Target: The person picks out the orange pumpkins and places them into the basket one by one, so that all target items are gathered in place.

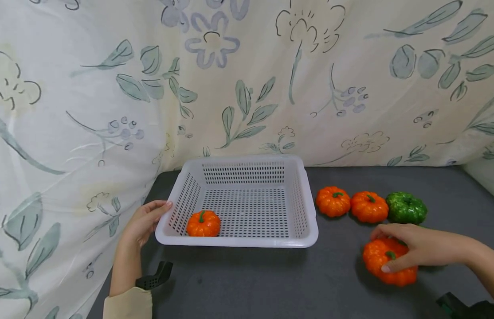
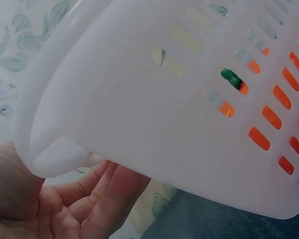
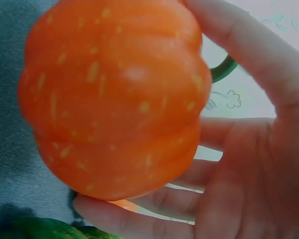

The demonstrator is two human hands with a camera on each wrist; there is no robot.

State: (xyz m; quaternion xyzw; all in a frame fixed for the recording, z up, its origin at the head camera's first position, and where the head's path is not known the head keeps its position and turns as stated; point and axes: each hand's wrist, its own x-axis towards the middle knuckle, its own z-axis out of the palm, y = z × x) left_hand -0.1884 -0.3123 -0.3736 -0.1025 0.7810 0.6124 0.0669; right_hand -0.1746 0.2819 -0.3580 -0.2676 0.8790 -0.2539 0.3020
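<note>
My left hand (image 1: 145, 221) grips the left side of a white perforated plastic basket (image 1: 237, 242), its thumb at the rim. In the left wrist view, the fingers (image 2: 122, 191) reach under the basket's edge. One small orange pumpkin (image 1: 203, 223) with a green stem sits in the basket's front left corner. Over on the right, my right hand (image 1: 416, 248) holds another orange pumpkin (image 1: 384, 263), thumb on its near side by the stem. The right wrist view shows this held pumpkin (image 3: 114, 99) close up, speckled with yellow, fingers spread around it.
Behind the right hand, two orange pumpkins (image 1: 333, 202) and a green pumpkin (image 1: 406, 208) stand in a row on the dark grey table (image 1: 247, 283). More green shows partly hidden beneath the right hand. A floral cloth (image 1: 247, 119) hangs along the back and left.
</note>
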